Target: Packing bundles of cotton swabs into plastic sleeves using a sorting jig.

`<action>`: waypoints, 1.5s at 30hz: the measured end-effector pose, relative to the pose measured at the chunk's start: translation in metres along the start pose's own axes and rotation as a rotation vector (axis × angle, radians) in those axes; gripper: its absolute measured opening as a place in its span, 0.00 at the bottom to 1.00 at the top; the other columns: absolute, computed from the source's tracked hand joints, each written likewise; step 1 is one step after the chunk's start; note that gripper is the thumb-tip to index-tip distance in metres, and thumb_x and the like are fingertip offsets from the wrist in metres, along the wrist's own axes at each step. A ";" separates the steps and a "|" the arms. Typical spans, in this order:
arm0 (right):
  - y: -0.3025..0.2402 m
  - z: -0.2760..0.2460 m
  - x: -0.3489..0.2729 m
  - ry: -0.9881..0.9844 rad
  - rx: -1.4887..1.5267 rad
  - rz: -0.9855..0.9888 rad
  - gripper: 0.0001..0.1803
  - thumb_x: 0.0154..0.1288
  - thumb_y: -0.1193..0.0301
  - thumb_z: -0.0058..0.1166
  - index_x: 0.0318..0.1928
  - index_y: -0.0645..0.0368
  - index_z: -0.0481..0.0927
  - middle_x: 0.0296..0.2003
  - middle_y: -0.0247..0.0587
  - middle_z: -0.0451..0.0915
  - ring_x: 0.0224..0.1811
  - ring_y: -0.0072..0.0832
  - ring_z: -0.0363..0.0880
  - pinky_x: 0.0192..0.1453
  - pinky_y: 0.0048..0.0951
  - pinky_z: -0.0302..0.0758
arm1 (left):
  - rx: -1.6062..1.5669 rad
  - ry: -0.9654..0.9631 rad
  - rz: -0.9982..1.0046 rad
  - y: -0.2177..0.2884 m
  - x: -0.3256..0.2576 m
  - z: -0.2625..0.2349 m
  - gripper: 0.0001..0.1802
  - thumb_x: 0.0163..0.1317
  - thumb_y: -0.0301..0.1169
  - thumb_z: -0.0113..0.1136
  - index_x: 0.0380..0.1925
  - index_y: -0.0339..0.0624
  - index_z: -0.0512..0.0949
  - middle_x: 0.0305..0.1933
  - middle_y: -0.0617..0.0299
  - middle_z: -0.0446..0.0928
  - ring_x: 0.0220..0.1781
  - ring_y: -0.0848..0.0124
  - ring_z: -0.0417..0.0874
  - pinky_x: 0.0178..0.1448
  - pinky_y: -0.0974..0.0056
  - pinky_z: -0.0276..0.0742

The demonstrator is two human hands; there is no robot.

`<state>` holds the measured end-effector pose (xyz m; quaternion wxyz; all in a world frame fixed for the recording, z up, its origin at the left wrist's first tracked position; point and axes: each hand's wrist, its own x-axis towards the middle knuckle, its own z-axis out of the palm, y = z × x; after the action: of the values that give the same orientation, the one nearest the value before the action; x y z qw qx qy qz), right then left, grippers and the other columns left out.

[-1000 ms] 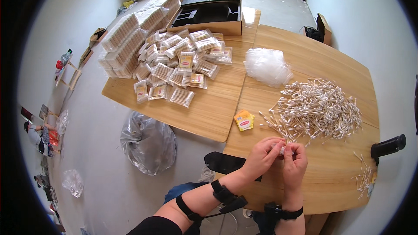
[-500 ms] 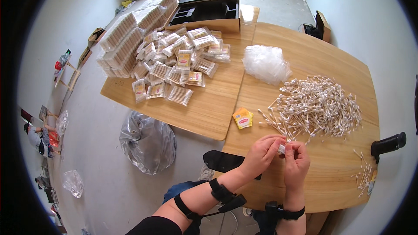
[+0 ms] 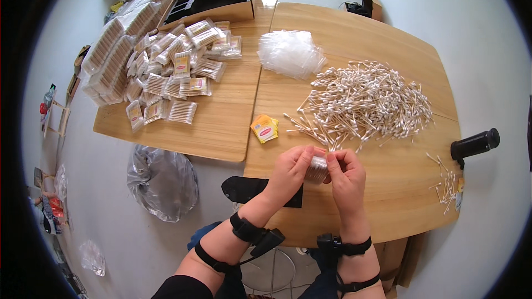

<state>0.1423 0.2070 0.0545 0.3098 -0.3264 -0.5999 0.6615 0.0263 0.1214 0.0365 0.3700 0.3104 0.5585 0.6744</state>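
Observation:
My left hand point(image 3: 290, 170) and my right hand point(image 3: 348, 174) are both closed on a small clear packet of cotton swabs point(image 3: 316, 171), one at each side. The swabs lie in a row inside it, and my thumbs press near its upper edge. Just beyond my hands spreads a big loose heap of cotton swabs point(image 3: 371, 105). To the left of the heap sit a few yellow and orange cards point(image 3: 265, 129). Farther back is a pile of flat clear plastic bags point(image 3: 291, 53).
Filled swab packets point(image 3: 183, 66) are heaped at the left, beside stacked wrapped bundles point(image 3: 111, 50) and an open cardboard box point(image 3: 221, 11). A black cylinder point(image 3: 475, 144) and stray swabs point(image 3: 445, 185) lie at the right edge. A grey plastic bag point(image 3: 162, 182) stands below the left tabletop.
The packet between my hands has turned, so its row of swabs now shows. My hands are farther apart around it. The whole view has shifted, moving the table left and up.

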 end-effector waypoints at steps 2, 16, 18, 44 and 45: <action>-0.003 -0.003 0.000 -0.008 0.001 0.028 0.09 0.73 0.69 0.56 0.35 0.59 0.76 0.26 0.26 0.75 0.25 0.10 0.69 0.26 0.16 0.66 | -0.017 -0.027 -0.011 0.006 0.000 -0.002 0.22 0.79 0.41 0.44 0.44 0.33 0.81 0.38 0.63 0.81 0.41 0.78 0.80 0.47 0.69 0.77; -0.009 -0.019 0.006 -0.007 0.013 -0.030 0.10 0.69 0.70 0.61 0.43 0.62 0.77 0.31 0.28 0.77 0.31 0.12 0.73 0.35 0.17 0.72 | -0.152 -0.358 -0.475 0.002 0.001 -0.004 0.13 0.67 0.31 0.65 0.47 0.34 0.81 0.43 0.64 0.84 0.45 0.76 0.83 0.53 0.67 0.80; -0.013 -0.019 0.006 -0.056 -0.009 -0.037 0.11 0.67 0.71 0.63 0.44 0.62 0.78 0.31 0.28 0.78 0.31 0.14 0.73 0.36 0.18 0.72 | -0.122 -0.366 -0.471 0.002 0.001 -0.007 0.12 0.67 0.31 0.65 0.45 0.34 0.81 0.42 0.65 0.84 0.45 0.77 0.83 0.52 0.68 0.79; -0.011 -0.032 0.011 -0.058 -0.037 0.088 0.08 0.73 0.69 0.56 0.47 0.59 0.79 0.36 0.27 0.80 0.35 0.14 0.76 0.38 0.16 0.71 | -0.670 0.608 -0.113 0.017 0.026 -0.095 0.20 0.74 0.37 0.53 0.58 0.34 0.70 0.55 0.45 0.78 0.62 0.56 0.78 0.67 0.54 0.73; -0.011 -0.030 0.012 -0.064 -0.032 0.092 0.08 0.73 0.70 0.56 0.47 0.58 0.79 0.36 0.27 0.80 0.35 0.14 0.76 0.38 0.16 0.71 | -0.579 0.498 -0.127 0.014 0.024 -0.095 0.18 0.75 0.35 0.51 0.57 0.33 0.71 0.55 0.45 0.78 0.60 0.56 0.79 0.66 0.55 0.75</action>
<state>0.1594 0.2353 0.0624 0.2542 -0.3372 -0.6044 0.6756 -0.0675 0.0911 0.0330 0.3363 -0.0153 0.4361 0.8346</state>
